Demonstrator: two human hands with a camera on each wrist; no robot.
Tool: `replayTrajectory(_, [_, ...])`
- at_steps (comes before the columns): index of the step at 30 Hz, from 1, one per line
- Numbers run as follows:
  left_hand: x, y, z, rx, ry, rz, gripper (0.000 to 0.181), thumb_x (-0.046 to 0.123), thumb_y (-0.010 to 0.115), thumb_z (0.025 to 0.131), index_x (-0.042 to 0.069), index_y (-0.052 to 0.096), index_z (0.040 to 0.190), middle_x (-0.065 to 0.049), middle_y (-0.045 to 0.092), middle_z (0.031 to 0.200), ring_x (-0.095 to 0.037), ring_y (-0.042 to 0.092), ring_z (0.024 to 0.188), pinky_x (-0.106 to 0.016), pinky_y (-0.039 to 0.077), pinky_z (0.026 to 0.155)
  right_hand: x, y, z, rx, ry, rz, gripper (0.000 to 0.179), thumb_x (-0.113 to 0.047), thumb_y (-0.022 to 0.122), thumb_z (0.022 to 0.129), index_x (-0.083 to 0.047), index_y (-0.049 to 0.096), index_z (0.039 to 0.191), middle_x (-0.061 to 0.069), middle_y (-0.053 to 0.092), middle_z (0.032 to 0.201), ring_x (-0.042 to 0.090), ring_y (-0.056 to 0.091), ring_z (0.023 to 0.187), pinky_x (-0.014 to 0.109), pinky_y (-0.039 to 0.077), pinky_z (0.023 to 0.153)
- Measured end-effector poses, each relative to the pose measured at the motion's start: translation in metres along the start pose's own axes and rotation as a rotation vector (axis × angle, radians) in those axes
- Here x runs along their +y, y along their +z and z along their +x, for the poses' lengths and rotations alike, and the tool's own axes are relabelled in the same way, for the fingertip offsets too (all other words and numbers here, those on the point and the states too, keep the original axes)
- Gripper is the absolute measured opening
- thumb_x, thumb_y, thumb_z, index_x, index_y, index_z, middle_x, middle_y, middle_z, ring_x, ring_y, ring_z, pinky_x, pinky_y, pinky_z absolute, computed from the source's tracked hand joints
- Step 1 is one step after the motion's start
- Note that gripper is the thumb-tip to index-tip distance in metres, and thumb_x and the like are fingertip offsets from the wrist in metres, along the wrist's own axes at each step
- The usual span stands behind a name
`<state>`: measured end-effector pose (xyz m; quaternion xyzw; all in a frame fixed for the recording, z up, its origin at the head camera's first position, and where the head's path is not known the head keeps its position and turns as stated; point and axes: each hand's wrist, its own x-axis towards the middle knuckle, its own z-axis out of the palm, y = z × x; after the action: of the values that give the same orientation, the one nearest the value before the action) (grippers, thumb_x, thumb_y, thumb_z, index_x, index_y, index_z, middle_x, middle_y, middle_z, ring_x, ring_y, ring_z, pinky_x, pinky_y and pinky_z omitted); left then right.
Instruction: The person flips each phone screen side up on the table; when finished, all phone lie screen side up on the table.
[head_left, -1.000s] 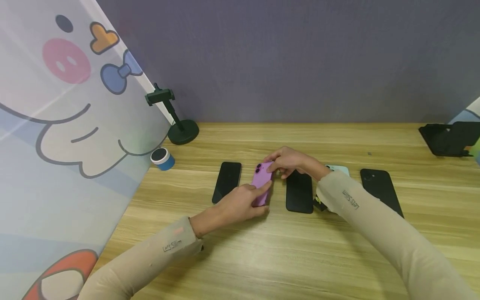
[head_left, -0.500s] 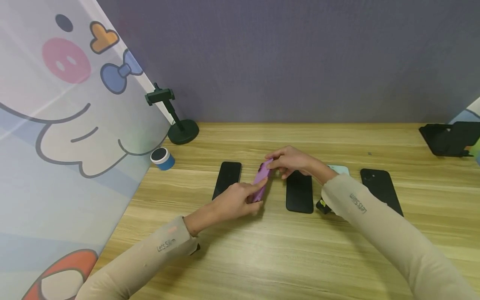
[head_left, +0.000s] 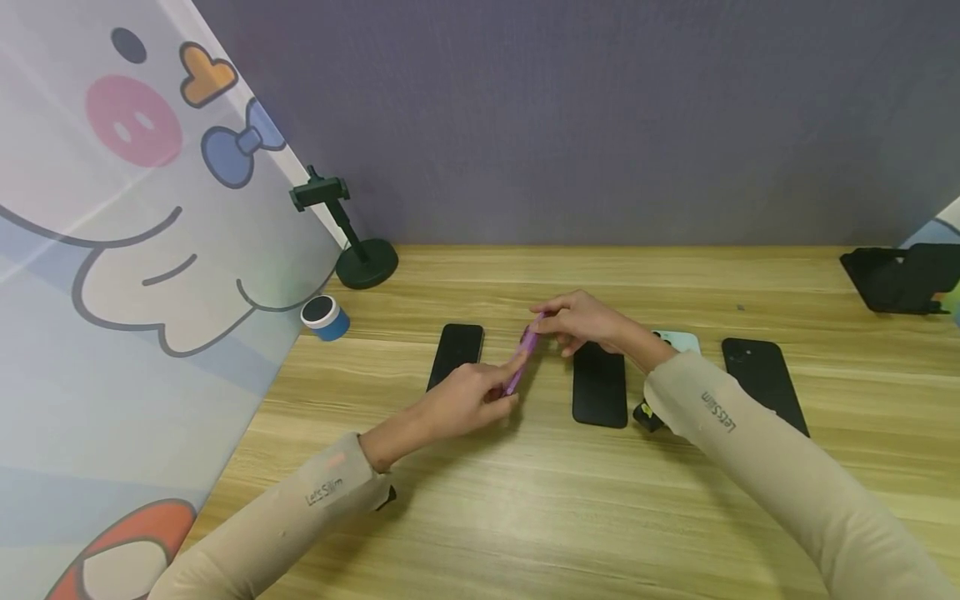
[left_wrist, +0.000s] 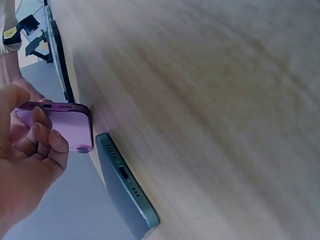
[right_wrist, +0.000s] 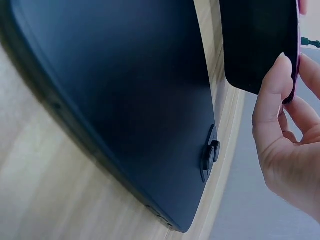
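Note:
A purple smartphone (head_left: 529,342) stands tilted nearly on its long edge in the head view. My left hand (head_left: 467,400) holds its near end between fingers and thumb. At the far end, near the camera bump, my right hand (head_left: 588,323) pinches it. Seen from the left wrist, the phone's purple back (left_wrist: 72,127) and port edge face the camera. Its black screen (right_wrist: 257,45) shows in the right wrist view, with the right thumb against it. Dark smartphones lie on either side, one (head_left: 455,354) by the left hand and one (head_left: 599,387) below the right.
Farther right lie a mint phone (head_left: 681,340), partly behind the right sleeve, and a black phone (head_left: 761,375). A dark green phone stand (head_left: 365,262) and a blue-and-white jar (head_left: 326,318) are at the back left. A black stand (head_left: 903,279) sits at the far right.
The purple phone has turned from showing its back to nearly edge-on. My left hand has shifted slightly left with it; the right hand has hardly moved.

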<state>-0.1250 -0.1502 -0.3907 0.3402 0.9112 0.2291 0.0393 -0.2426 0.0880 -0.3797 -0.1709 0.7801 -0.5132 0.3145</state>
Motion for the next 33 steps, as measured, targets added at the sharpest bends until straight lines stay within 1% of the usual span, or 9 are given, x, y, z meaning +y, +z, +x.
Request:
replayTrajectory(2, [0.002,-0.002,0.0,0.01,0.002,0.018,0.065,0.019,0.061,0.098,0.004,0.034,0.155,0.004,0.057,0.074,-0.001,0.046,0.06,-0.016,0.04,0.053,-0.001,0.0,-0.001,0.006,-0.006,0.002,0.058,-0.031,0.065,0.098,-0.01,0.048,0.149,0.01,0.054,0.111,0.01,0.046,0.06,0.035,0.06,0.066])
replayTrajectory(4, [0.003,-0.003,0.001,0.021,-0.001,0.053,0.063,0.017,0.06,0.098,0.003,0.035,0.154,0.005,0.055,0.07,-0.001,0.043,0.058,-0.015,0.038,0.051,-0.002,0.0,-0.001,0.008,-0.014,0.008,0.058,-0.031,0.065,0.098,-0.01,0.048,0.15,0.012,0.053,0.118,0.011,0.049,0.062,0.035,0.06,0.066])
replayTrajectory(7, [0.005,-0.005,0.0,0.041,-0.025,0.079,0.061,0.014,0.059,0.097,0.001,0.037,0.153,0.004,0.052,0.067,-0.002,0.04,0.056,-0.015,0.035,0.05,-0.002,0.0,-0.002,0.007,-0.028,0.017,0.059,-0.03,0.064,0.099,-0.01,0.045,0.151,0.012,0.052,0.12,0.012,0.051,0.064,0.036,0.06,0.066])
replayTrajectory(10, [0.004,-0.006,-0.001,0.067,-0.072,0.061,0.06,0.013,0.058,0.098,0.001,0.038,0.153,0.002,0.052,0.069,-0.003,0.041,0.057,-0.016,0.034,0.049,-0.002,0.001,-0.002,0.002,-0.046,0.026,0.06,-0.03,0.063,0.1,-0.01,0.043,0.153,0.012,0.05,0.118,0.014,0.052,0.068,0.036,0.059,0.066])
replayTrajectory(14, [-0.002,-0.003,-0.005,0.1,-0.152,-0.067,0.058,0.015,0.058,0.101,0.007,0.038,0.154,0.003,0.054,0.07,-0.003,0.042,0.053,-0.017,0.037,0.048,-0.001,0.001,-0.001,-0.002,-0.055,0.031,0.062,-0.03,0.063,0.1,-0.01,0.04,0.154,0.014,0.048,0.124,0.02,0.056,0.079,0.036,0.059,0.065])
replayTrajectory(17, [-0.008,0.0,-0.007,0.126,-0.217,-0.196,0.055,0.017,0.057,0.102,0.011,0.04,0.154,0.004,0.053,0.065,-0.002,0.039,0.048,-0.019,0.036,0.046,0.0,0.001,-0.001,-0.006,-0.052,0.026,0.063,-0.031,0.062,0.1,-0.012,0.038,0.156,0.016,0.047,0.13,0.023,0.058,0.086,0.037,0.059,0.066])
replayTrajectory(23, [-0.015,0.003,-0.008,0.172,-0.297,-0.409,0.052,0.017,0.057,0.103,0.013,0.043,0.153,-0.009,0.062,0.068,-0.005,0.039,0.046,-0.02,0.034,0.043,0.002,0.002,-0.004,-0.003,-0.018,0.017,0.064,-0.035,0.062,0.1,-0.017,0.038,0.156,0.014,0.046,0.136,0.025,0.06,0.092,0.04,0.06,0.067])
replayTrajectory(26, [-0.015,0.003,-0.008,0.18,-0.334,-0.473,0.051,0.017,0.056,0.104,0.011,0.042,0.153,-0.014,0.065,0.073,-0.007,0.04,0.046,-0.021,0.034,0.043,0.002,0.003,-0.006,-0.016,0.006,0.018,0.065,-0.036,0.062,0.1,-0.02,0.035,0.157,0.016,0.047,0.136,0.025,0.061,0.09,0.041,0.06,0.067])
replayTrajectory(33, [-0.011,0.002,-0.007,0.21,-0.404,-0.573,0.051,0.018,0.054,0.104,0.011,0.043,0.153,-0.012,0.067,0.08,-0.01,0.038,0.049,-0.022,0.032,0.043,-0.001,0.011,-0.012,-0.028,0.111,0.052,0.073,-0.033,0.059,0.102,-0.014,0.022,0.161,0.023,0.049,0.144,0.019,0.066,0.081,0.035,0.06,0.065])
